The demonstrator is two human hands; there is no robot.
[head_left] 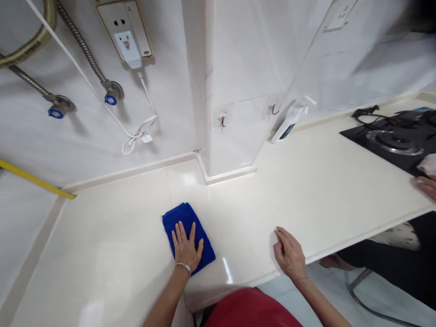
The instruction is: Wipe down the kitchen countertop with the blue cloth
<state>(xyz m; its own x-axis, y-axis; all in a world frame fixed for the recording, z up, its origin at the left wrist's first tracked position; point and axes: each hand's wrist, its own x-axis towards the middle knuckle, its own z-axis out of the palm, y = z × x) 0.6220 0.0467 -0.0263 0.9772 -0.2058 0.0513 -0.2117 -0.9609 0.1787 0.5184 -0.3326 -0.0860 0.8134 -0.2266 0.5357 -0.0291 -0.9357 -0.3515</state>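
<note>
A folded blue cloth (pixel 206 252) lies on the cream countertop (pixel 112 236). My left hand (pixel 186 247) rests flat on top of it, fingers spread, pressing it down without wrapping around it. A bracelet circles that wrist. Further right, near the counter's front edge, is my right hand (pixel 289 254). Its fingers are curled in, the index finger reaches forward against the counter surface, and I see nothing in its grasp.
A wall pillar (pixel 235 141) with two hooks juts into the counter. A white spray bottle (pixel 288 125) leans near the wall. At right are a black cooktop (pixel 391 138) and another person's hand (pixel 425 187). Hoses, valves and a plugged-in cord (pixel 148 97) hang on the left wall.
</note>
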